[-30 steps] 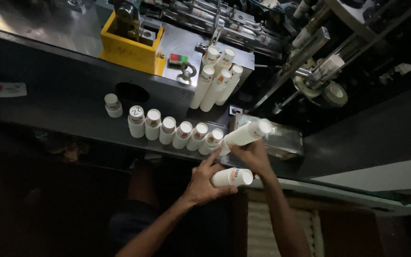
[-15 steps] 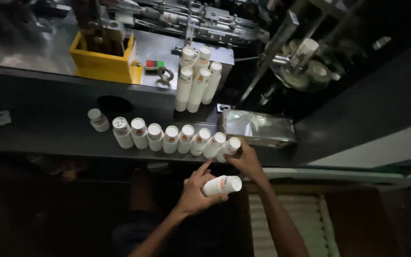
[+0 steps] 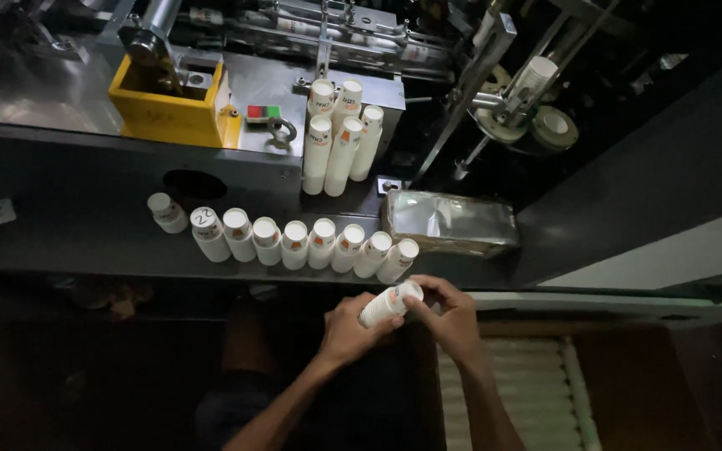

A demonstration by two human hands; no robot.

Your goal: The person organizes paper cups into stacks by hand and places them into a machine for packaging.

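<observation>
Taking the row of white paper cup stacks (image 3: pixel 294 240) on the dark bench (image 3: pixel 68 209) as the landmark: a second ago the right hand was up at the row's right end, setting a stack there; now it has drawn back toward the body. That stack has joined the row, which now runs unbroken to its right end. Judging by this, one placement is finished and the next stack is being readied.

Just below the row's right end, the left hand (image 3: pixel 346 332) is wrapped around a short stack of cups (image 3: pixel 389 302), tilted with its open end up and to the right. The right hand (image 3: pixel 453 317) curls its fingertips over that open end, so both hands grasp the same stack.

Above the row's left part sits a yellow box (image 3: pixel 179 117). Above its right part lie longer cup stacks (image 3: pixel 338 138) on the machine. Just right of the row lies a foil-wrapped pack (image 3: pixel 451 222), closing off that end.
</observation>
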